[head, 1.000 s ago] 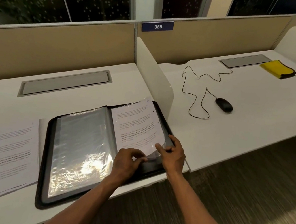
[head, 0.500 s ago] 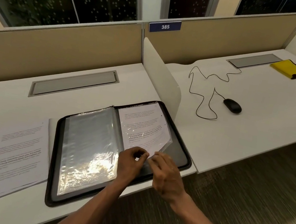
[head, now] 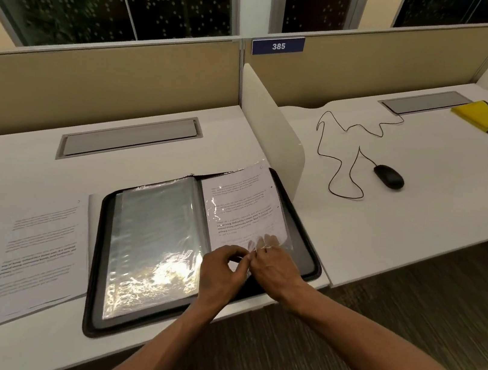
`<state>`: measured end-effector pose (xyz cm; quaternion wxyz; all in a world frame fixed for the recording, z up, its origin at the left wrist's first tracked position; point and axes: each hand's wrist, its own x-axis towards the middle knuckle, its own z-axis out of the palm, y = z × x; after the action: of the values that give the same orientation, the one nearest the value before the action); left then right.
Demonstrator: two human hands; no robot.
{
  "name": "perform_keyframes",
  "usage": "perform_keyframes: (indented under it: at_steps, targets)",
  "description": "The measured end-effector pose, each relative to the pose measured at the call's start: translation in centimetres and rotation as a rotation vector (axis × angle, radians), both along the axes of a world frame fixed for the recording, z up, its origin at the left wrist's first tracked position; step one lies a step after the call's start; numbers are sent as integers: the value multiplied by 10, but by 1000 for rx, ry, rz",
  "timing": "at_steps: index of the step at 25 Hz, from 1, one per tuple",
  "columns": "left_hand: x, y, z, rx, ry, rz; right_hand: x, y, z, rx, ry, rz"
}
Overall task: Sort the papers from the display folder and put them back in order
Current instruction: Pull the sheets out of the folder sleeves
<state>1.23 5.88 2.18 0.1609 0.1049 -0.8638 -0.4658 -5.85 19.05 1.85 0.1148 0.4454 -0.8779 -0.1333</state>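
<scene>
Near edge: the display folder [head: 203, 261] lies open on the white desk [head: 34, 160], its lower rim running right along the desk's front edge, with carpeted floor beyond the drop. A stack of loose papers [head: 32, 257] sits just left of the folder, touching its left side; bare desk remains left of and behind the stack.

Hands meet at the bottom of the folder's right page. Left hand [head: 220, 273]: fingers curled, thumb and forefinger pinching the lower edge of the clear sleeve [head: 277, 247]. Right hand [head: 274, 271]: fingertips slid inside the sleeve, seen through the plastic, lying on the printed sheet [head: 239, 209] inside it; fingers nearly straight. The sheet's top pokes out past the sleeve. Left page: an empty, glare-lit sleeve.

Farther: a white divider panel [head: 273, 126] stands just beside the folder's far right corner, limiting room rightward. Beyond it, on the neighbouring desk, a black wired mouse [head: 389, 176] and a yellow cloth [head: 481, 116], well apart.
</scene>
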Motion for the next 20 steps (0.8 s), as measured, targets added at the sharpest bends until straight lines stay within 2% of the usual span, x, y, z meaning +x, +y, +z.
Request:
perform_keyframes:
  at_steps: [10,14,16,20]
  targets:
    - [12,-7,-4,13,-50,-1,12,23,-2,-206,23,177]
    - [33,-11,-14,10,-58,127,31,39,-11,-344,14,153]
    - [53,-13,-18,23,-134,200,48,49,-18,-426,-31,92]
    - [85,-7,-11,219,-335,236,85,66,-20,-553,-198,-6]
